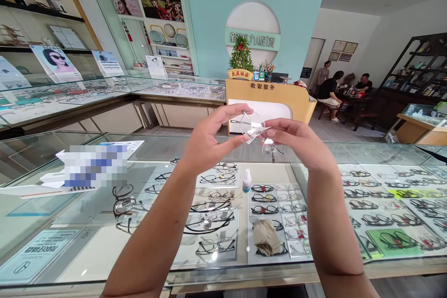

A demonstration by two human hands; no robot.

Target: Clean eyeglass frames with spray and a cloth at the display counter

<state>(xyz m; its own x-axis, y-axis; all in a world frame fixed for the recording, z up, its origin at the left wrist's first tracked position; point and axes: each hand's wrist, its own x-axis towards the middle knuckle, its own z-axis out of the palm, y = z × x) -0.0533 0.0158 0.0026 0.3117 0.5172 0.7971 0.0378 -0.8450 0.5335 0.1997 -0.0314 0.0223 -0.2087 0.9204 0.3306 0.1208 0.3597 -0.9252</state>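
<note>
Both my hands hold up a pair of thin-rimmed eyeglasses above the glass counter. With thumb and fingers, my left hand pinches the rim of the left lens. On the other side my right hand has its fingers closed on the frame near the second lens, which hangs tilted below them. A small white tag with writing shows between my hands. Beneath them on the counter are a small spray bottle with blue-green liquid and a crumpled beige cloth.
Rows of eyeglasses lie in the glass display counter. A white folded paper, partly blurred, stands at left. Beyond are a wooden cashier desk, a potted plant and another display case. Several people are at the back right.
</note>
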